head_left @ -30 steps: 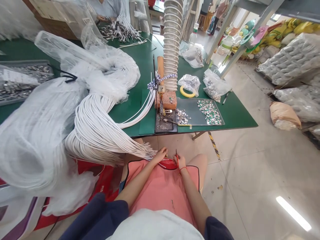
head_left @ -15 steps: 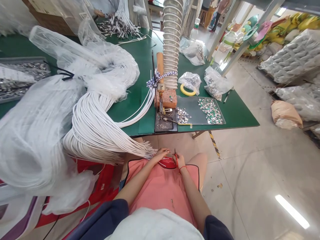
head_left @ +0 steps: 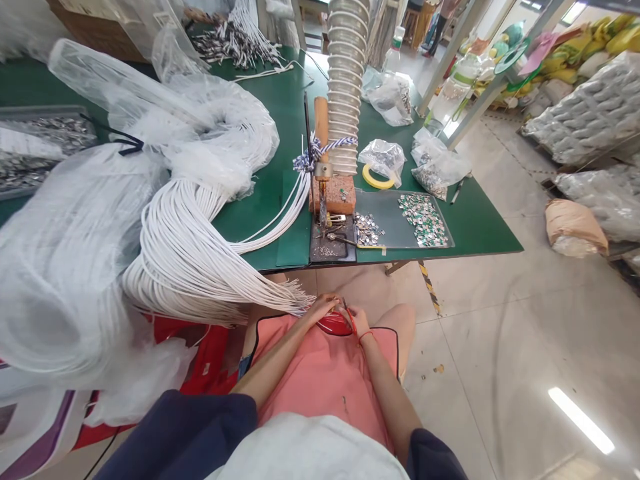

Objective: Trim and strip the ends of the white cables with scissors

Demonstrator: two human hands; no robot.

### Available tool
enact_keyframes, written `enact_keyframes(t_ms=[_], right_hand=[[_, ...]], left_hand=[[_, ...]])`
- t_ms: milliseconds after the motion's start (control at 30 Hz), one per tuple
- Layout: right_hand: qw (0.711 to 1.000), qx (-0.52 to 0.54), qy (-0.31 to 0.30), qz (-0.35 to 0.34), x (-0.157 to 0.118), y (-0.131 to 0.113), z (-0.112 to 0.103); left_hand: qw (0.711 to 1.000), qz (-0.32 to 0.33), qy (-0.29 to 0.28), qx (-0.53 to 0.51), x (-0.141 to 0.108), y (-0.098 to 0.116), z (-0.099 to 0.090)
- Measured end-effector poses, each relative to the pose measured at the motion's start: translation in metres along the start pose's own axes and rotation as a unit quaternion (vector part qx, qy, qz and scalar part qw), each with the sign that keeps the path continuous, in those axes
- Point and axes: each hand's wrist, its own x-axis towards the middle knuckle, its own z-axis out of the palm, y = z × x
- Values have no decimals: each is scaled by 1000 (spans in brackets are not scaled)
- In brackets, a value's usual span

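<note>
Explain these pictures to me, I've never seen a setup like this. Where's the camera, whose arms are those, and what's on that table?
All three pictures come from one camera worn on a person's head, looking forward and down, so the arms at the bottom are the wearer's own. No machine is handling anything here, just two bare hands over the lap. The left hand is at the frayed ends of a big bundle of white cords, though I can't tell how firmly it holds them. The right hand holds small red-handled scissors. Clear plastic sheeting lies around the bundle on a green workbench. The bench also carries a wooden-handled tool on an orange brick and a grey tray of small metal pieces.
</note>
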Motion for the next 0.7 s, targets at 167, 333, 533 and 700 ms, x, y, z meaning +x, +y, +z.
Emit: enact_keyframes(t_ms=[167,333,533,700], right_hand=[[1000,-2,-23,10,-3,-2,1],[999,0,-32,15,-4,-4,2],[999,4,-35,22,-5,-4,3],[999,4,-32,21,-6,-3,3]], left_hand=[[1000,4,-6,12,0,0,0],[999,5,-25,23,1,-1,1],[999,-3,-31,29,2,-4,1],[999,-7,-33,22,2,-4,1]])
